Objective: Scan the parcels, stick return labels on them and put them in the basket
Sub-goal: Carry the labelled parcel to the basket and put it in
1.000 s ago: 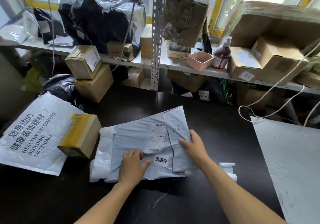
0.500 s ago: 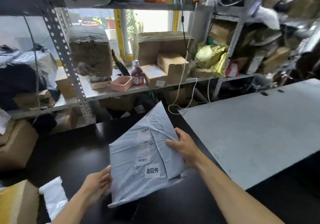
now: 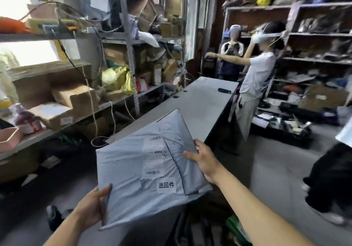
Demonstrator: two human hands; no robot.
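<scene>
A flat grey plastic parcel [image 3: 133, 169] hangs in the air in front of me, above the floor. It carries a white shipping label [image 3: 153, 155] and a small white return sticker [image 3: 166, 185] with three characters. My left hand [image 3: 91, 207] grips its lower left corner, thumb on top. My right hand [image 3: 204, 160] grips its right edge, thumb across the darker flap. No basket is plainly visible; something dark with a green patch [image 3: 236, 228] lies low under my right arm, blurred.
A grey table [image 3: 200, 101] stretches ahead to the right. Metal shelves [image 3: 131, 59] crammed with cardboard boxes stand on the left. A person in a white shirt [image 3: 255, 78] stands past the table. A second person's dark leg [image 3: 331, 179] is at the right edge.
The parcel has left the dark table and now hangs in the air in both hands. My view has swung right, from the window shelves to the room and the grey table.
</scene>
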